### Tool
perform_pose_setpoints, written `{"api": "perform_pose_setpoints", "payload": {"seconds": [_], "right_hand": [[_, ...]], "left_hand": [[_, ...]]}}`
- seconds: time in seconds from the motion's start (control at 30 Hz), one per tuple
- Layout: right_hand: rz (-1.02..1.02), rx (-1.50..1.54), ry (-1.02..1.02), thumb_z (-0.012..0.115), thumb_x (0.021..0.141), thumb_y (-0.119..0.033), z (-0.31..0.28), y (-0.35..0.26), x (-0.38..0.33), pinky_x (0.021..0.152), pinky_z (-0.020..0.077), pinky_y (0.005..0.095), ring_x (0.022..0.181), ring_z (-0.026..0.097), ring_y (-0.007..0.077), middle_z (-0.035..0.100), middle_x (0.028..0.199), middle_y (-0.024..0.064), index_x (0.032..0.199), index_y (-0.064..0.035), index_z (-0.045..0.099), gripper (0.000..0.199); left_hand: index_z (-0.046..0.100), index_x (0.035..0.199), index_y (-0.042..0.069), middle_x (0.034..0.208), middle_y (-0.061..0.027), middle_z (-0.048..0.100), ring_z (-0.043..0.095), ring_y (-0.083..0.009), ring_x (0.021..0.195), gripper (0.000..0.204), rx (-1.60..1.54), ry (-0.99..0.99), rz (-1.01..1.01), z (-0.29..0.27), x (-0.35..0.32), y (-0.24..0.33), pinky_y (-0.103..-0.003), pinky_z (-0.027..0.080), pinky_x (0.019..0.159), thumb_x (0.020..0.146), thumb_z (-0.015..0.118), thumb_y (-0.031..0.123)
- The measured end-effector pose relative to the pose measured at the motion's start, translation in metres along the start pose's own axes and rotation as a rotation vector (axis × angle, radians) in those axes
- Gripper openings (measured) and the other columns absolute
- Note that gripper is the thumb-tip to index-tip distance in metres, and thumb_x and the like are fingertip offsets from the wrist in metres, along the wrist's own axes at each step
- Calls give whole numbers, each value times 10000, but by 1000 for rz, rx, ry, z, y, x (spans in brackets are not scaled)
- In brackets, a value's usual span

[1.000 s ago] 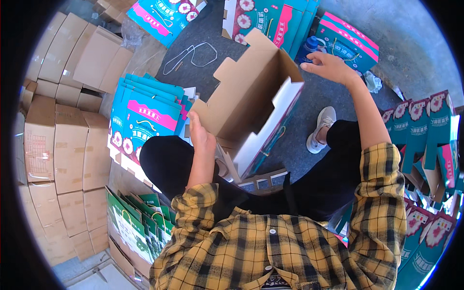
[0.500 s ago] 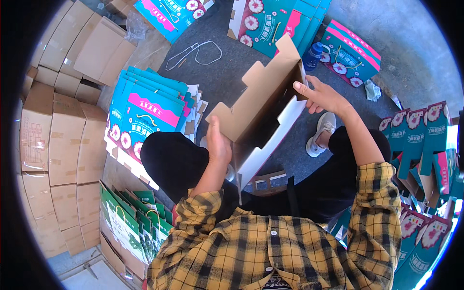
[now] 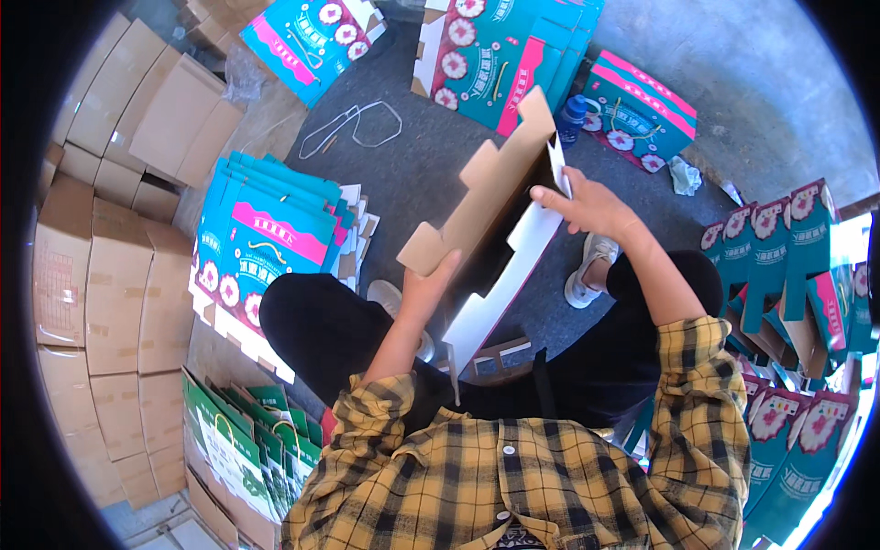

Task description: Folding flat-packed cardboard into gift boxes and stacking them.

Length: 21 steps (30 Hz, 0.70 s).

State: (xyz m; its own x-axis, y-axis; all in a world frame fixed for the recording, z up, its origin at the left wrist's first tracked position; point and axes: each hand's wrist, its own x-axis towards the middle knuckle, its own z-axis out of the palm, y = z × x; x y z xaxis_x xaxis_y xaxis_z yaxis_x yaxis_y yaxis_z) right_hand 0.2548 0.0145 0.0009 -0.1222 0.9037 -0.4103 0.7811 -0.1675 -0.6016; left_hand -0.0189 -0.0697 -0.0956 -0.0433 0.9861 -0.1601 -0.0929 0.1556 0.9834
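Note:
Between my hands is a partly unfolded cardboard gift box (image 3: 477, 213), held tilted over my lap. Its inside is plain brown, tabs stick out along its left panel, and the right panel shows a white face. My left hand (image 3: 427, 286) grips the near left edge beside a tab, its fingers partly hidden behind the panel. At the far right end, my right hand (image 3: 594, 209) is closed on the box's edge, thumb toward the opening. The dark gap between the panels is narrow, and the box's bottom is hidden.
Flat teal-and-pink boxes (image 3: 280, 229) lie stacked at left, with more (image 3: 481, 55) ahead. A standing gift box (image 3: 642, 115) and blue bottle (image 3: 571, 119) are at far right. Brown cartons (image 3: 119, 284) line the left; green bags (image 3: 225, 449) stand below them. Teal boxes (image 3: 770, 238) fill the right.
The gap between the box's panels has narrowed. Both hands keep hold of it, and the left hand sits a little lower. The whole view has shifted slightly.

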Motion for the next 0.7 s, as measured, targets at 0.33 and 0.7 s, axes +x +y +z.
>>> {"api": "perform_pose_setpoints", "payload": {"seconds": [0.33,0.7], "right_hand": [[-134,-82,220,566,821,-623,-10,-19,-24,696,526,405,675,678,295,667,746,171,1304,53,424,843],[-353,-231,-28,503,919,-462,-4,-28,-42,711,488,511,764,631,411,641,755,225,898,-43,583,427]], "left_hand": [[515,1317,87,1051,-169,596,595,-336,985,398,669,-86,403,13,-9,22,-386,466,870,921,497,129],[527,1301,51,1191,-176,584,569,-329,1105,395,578,-79,529,12,-11,22,-369,437,956,906,504,57]]}}
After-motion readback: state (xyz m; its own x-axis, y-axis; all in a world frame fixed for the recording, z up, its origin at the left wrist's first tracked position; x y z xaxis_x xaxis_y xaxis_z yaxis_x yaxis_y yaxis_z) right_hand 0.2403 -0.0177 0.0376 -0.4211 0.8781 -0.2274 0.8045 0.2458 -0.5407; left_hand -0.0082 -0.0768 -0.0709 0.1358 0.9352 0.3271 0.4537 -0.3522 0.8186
